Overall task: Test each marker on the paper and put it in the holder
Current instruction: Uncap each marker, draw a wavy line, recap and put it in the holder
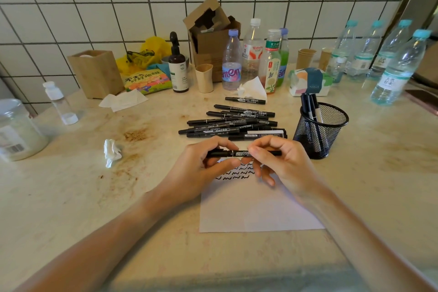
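I hold one black marker point(239, 153) level above the top of the white paper point(256, 208). My left hand point(201, 168) pinches its left end, and my right hand point(282, 161) grips its right part. Black squiggles point(237, 174) run across the paper's top edge, partly hidden by my fingers. Several black markers point(232, 121) lie in a pile just behind my hands, with one more marker point(245, 100) farther back. The black mesh holder point(320, 128) stands to the right of the pile with a few markers upright inside.
A crumpled tissue point(112, 152) lies left of my hands. Bottles point(253, 54), a cardboard box point(208, 35), a wooden box point(97, 71), a tissue pack point(308, 82) and cups line the tiled wall. More water bottles point(391, 64) stand at the right, a jar point(16, 130) at the left.
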